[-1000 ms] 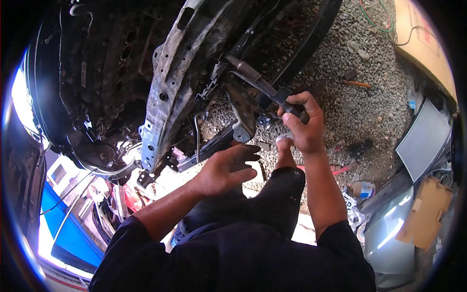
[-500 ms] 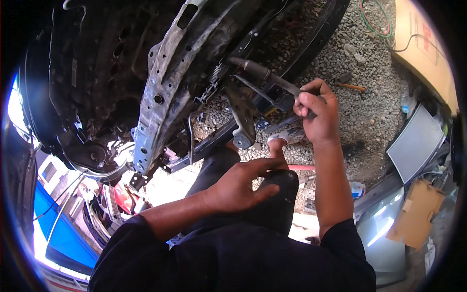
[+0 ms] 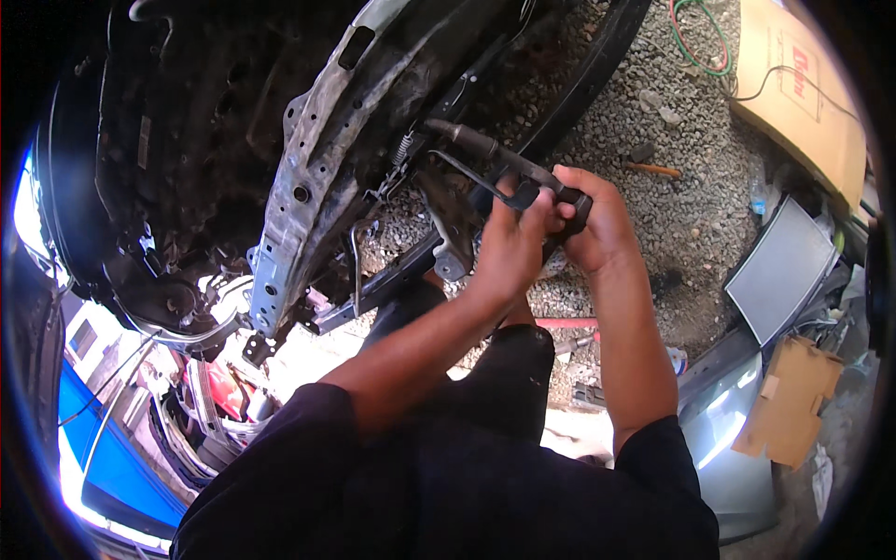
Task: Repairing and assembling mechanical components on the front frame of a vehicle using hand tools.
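Note:
My right hand (image 3: 602, 224) is closed around the thick end of a dark tool (image 3: 504, 152) with a long round shaft. Its narrower tip points up and left, toward a coil spring (image 3: 403, 147) on the car's front frame; the tool's exact kind does not show. Close beside it, my left hand (image 3: 513, 241) has its fingers closed at the tool's thick end, partly hiding it. A thin dark bar (image 3: 471, 173) runs just below the shaft. Under my left hand a dark metal bracket (image 3: 448, 224) hangs from the frame.
A bare metal crossmember (image 3: 303, 191) spans the car front at left. On the gravel (image 3: 695, 224) lie a hammer (image 3: 649, 169), a clear bottle (image 3: 758, 191) and a hose (image 3: 719, 56). Cardboard (image 3: 793, 397), a large box (image 3: 793, 103) and a grey panel (image 3: 784, 271) stand at right.
My left hand has moved up and right from above my knee to the tool, and its fingers have closed there. The right hand still holds the tool, now turned slightly.

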{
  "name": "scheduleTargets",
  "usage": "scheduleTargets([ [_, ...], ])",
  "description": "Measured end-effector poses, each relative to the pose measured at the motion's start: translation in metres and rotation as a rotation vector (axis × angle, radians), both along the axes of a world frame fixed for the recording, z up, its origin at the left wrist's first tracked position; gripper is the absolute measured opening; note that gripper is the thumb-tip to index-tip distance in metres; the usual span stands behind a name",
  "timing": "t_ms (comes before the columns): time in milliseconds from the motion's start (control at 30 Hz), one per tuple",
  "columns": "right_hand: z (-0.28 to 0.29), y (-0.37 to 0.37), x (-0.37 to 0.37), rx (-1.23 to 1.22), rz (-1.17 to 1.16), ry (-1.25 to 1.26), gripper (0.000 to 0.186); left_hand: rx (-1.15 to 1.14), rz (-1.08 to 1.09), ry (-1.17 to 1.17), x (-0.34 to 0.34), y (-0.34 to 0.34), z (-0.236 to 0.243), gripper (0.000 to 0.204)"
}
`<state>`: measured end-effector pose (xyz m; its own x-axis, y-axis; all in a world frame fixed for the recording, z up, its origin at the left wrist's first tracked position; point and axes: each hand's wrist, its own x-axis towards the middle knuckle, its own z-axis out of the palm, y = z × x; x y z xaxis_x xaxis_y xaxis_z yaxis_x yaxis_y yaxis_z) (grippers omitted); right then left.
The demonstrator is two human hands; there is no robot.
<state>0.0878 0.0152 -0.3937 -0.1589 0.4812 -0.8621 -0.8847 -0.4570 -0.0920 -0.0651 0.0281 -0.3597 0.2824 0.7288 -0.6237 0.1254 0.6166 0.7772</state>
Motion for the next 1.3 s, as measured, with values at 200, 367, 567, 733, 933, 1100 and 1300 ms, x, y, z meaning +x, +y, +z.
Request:
scheduleTargets([
  [200,0.012,0.002,-0.016,-0.065,-0.036,-0.08,0.011,-0.249,0.33,-0.129,0.019,0.022,0.002,0.028],
  [367,-0.004,-0.003,-0.041,0.135,-0.144,-0.883,0.02,-0.084,0.366,0.01,0.029,0.021,0.004,0.022],
  [567,0.002,-0.006,-0.043,0.138,-0.019,-0.912,0.023,0.005,0.305,0.136,0.023,0.017,-0.006,0.026],
  [733,0.011,-0.001,-0.037,-0.249,-0.037,-0.263,0.03,0.15,0.193,0.33,0.014,0.021,-0.009,0.024],
  [933,0.0,-0.019,-0.06,-0.117,-0.081,-0.613,0.026,0.15,0.211,0.335,0.013,0.02,-0.003,0.025],
  [1100,-0.004,-0.026,-0.063,0.14,0.114,-1.225,0.03,0.183,0.195,0.376,0.014,0.021,-0.001,0.024],
  [1300,0.023,-0.032,-0.063,0.153,-0.038,-0.696,0.026,0.151,0.16,0.399,0.008,0.027,0.009,0.025],
])
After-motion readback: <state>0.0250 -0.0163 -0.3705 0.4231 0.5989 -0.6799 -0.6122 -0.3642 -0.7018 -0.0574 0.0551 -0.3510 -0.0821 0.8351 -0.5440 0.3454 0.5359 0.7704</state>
